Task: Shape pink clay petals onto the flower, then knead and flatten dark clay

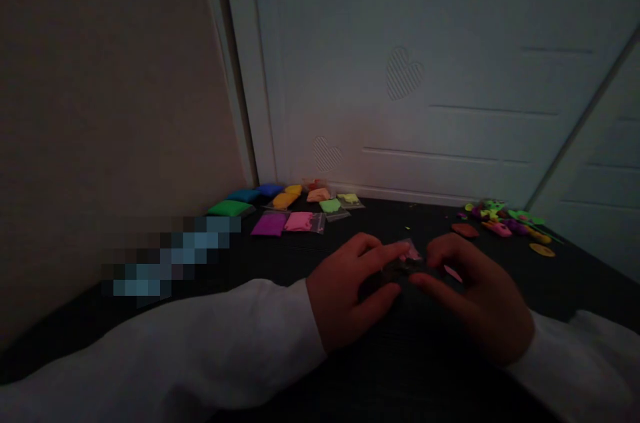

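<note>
Over the dark table, my left hand (355,293) is closed on a small clear plastic bag (411,251) with a little pink material showing in it. The index finger lies along the bag's top and the thumb is below. At the bag's other side, my right hand (477,296) has its fingers curled, with thumb and index finger at the bag's edge. Dim light makes the exact grip hard to see. A flat pink piece (453,273) shows just under the right hand's fingers, partly hidden.
Bags of coloured clay stand at the back left, including a purple bag (271,224), a pink bag (299,222) and a green bag (230,208). Colourful small shapes (495,213) lie at the back right, near a red-brown piece (465,230) and a yellow disc (543,250). A white panel (340,76) rises behind.
</note>
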`<action>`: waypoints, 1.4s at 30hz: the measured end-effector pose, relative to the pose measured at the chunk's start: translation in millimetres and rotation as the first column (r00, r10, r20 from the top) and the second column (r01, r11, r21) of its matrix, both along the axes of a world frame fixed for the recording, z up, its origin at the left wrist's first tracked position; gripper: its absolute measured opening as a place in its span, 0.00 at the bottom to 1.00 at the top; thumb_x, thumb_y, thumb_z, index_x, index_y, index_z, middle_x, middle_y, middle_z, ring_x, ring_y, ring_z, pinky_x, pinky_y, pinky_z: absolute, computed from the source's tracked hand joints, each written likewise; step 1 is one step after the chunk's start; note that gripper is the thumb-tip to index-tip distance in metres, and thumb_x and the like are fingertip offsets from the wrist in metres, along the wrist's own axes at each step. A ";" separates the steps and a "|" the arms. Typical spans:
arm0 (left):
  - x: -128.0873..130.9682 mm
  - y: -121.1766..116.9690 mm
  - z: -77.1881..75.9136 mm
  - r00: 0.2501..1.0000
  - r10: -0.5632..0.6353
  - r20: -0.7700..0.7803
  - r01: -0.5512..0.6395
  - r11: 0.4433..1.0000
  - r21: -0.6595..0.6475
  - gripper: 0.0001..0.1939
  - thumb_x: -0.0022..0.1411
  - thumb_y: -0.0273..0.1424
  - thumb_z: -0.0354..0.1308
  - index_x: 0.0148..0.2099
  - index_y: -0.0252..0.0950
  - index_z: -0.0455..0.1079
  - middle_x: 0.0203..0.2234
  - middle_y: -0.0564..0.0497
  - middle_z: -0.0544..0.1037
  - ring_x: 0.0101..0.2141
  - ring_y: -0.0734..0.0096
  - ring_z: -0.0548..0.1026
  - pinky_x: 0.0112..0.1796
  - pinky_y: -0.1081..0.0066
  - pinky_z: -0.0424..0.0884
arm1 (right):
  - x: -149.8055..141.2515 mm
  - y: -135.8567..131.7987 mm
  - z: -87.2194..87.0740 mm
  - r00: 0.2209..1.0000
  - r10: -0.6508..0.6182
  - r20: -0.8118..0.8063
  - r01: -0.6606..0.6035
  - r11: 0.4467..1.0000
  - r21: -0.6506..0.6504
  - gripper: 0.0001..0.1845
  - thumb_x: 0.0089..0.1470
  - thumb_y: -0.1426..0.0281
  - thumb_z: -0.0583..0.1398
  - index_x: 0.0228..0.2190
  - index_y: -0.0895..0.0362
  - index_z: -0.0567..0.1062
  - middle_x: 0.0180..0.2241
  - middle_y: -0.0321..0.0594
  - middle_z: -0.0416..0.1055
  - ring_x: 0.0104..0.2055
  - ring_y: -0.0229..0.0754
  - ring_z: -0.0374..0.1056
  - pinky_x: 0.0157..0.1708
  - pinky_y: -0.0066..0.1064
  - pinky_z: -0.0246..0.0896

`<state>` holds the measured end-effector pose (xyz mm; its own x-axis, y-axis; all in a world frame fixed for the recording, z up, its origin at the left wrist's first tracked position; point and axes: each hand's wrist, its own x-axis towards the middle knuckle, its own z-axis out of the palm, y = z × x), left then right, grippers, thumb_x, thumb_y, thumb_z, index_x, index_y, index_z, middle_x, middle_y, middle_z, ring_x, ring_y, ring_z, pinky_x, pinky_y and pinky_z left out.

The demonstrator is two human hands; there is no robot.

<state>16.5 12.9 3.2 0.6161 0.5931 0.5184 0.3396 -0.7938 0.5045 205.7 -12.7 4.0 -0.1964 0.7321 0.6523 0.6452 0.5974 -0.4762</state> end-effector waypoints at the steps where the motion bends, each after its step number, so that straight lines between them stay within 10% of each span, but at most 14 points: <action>1: 0.2 -1.2 0.7 1.000 0.005 -0.001 -0.005 1.000 0.001 0.23 0.55 0.31 0.49 0.55 0.40 0.56 0.41 0.47 0.63 0.40 0.69 0.65 0.42 0.67 0.63 | 0.2 0.3 0.2 1.000 -0.009 0.002 0.009 1.000 0.005 0.09 0.45 0.65 0.59 0.26 0.56 0.64 0.26 0.35 0.63 0.29 0.36 0.61 0.28 0.27 0.59; 26: -0.9 -3.1 -3.0 0.998 0.011 0.063 -0.012 1.000 0.008 0.22 0.54 0.27 0.51 0.53 0.39 0.57 0.42 0.48 0.63 0.42 0.70 0.64 0.43 0.68 0.62 | 1.9 7.4 2.6 0.990 -0.040 0.132 0.040 0.999 0.002 0.07 0.45 0.67 0.60 0.26 0.57 0.67 0.27 0.37 0.64 0.31 0.37 0.61 0.30 0.29 0.58; 42: -3.7 5.7 5.8 0.997 0.069 0.031 -0.065 0.991 -0.114 0.22 0.48 0.27 0.57 0.48 0.34 0.60 0.39 0.49 0.66 0.39 0.68 0.66 0.40 0.67 0.63 | 10.3 8.1 12.8 0.976 0.163 0.143 -0.152 0.985 -0.088 0.06 0.47 0.70 0.59 0.23 0.58 0.67 0.25 0.35 0.62 0.28 0.33 0.59 0.29 0.27 0.54</action>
<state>12.8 18.6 9.0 0.5559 0.6882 0.4661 0.3708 -0.7072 0.6020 216.0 -4.6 16.8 -0.4037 0.7309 0.5504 0.6131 0.6626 -0.4302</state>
